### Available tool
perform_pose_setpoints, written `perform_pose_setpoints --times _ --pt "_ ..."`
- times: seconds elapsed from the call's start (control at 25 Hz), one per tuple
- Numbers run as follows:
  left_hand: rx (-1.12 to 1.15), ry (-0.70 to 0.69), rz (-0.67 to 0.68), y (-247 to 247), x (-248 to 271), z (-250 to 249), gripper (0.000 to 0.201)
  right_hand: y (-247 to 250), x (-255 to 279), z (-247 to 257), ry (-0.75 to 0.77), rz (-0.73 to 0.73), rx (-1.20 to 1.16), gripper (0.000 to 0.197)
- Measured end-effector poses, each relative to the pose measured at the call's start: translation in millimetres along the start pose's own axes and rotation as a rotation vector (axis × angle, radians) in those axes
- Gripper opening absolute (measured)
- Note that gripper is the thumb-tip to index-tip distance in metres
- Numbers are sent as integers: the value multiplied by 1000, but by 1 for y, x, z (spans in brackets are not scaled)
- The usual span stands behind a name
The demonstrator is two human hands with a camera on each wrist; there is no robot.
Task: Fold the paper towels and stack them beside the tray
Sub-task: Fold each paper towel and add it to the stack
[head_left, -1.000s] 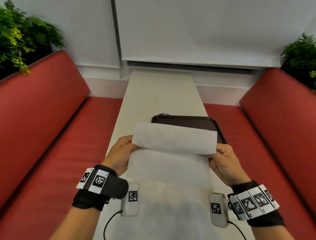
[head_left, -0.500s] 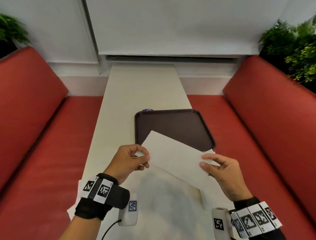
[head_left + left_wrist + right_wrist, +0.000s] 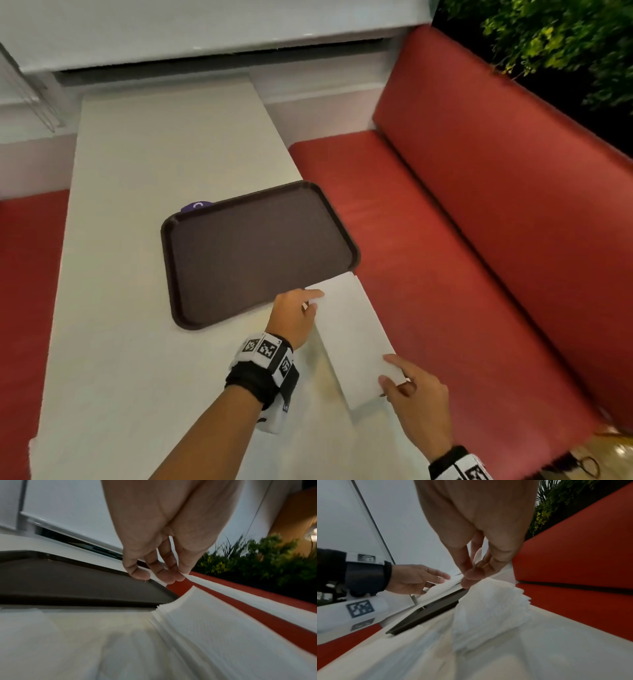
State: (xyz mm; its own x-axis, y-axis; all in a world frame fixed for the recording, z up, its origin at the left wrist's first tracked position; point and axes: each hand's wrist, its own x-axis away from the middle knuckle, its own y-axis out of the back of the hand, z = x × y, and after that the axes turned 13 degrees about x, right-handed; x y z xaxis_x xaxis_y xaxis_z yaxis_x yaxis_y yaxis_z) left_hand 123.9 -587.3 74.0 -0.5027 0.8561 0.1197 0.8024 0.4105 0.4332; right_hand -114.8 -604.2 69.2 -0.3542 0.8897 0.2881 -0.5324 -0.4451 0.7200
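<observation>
A dark brown tray (image 3: 260, 253) lies on the white table (image 3: 137, 171). By its near right corner, a folded white paper towel (image 3: 349, 339) is held flat between both hands. My left hand (image 3: 313, 299) pinches its far end beside the tray's rim (image 3: 159, 586). My right hand (image 3: 388, 373) pinches its near end between thumb and forefinger. The left wrist view shows the held towel (image 3: 240, 592) hovering just above a stack of folded towels (image 3: 205, 622). The same stack (image 3: 489, 608) appears under my right hand's fingers (image 3: 467, 577).
The stack sits close to the table's right edge, with a red bench seat (image 3: 428, 274) right below and its backrest (image 3: 513, 154) beyond. A small purple object (image 3: 197, 206) peeks out behind the tray. Green plants (image 3: 548, 34) stand behind the bench.
The towel went from half-folded in front of me to fully folded. Both hands carried it right, to the spot beside the tray's near right corner. My head turned right.
</observation>
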Motion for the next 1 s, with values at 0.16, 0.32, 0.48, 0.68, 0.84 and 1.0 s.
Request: perform_pose_setpoints --times 0.16,0.32,0.48,0.68,0.84,1.0 --pt "-397 97 204 -27 -29 23 53 -17 -25 -17 37 -5 121 35" --pt "-655 147 392 -46 -47 29 62 -27 -39 -32 41 58 202 43" --pt "-726 181 412 -52 -48 27 51 -23 -40 -38 -3 171 279 45" --pt "-473 129 112 -4 8 12 46 -5 -18 -9 119 16 358 36" --pt "-199 322 -1 70 129 50 26 -24 -1 47 330 26 336 38" --pt "-11 585 -192 104 260 83 46 -112 19 108 540 467 530 74"
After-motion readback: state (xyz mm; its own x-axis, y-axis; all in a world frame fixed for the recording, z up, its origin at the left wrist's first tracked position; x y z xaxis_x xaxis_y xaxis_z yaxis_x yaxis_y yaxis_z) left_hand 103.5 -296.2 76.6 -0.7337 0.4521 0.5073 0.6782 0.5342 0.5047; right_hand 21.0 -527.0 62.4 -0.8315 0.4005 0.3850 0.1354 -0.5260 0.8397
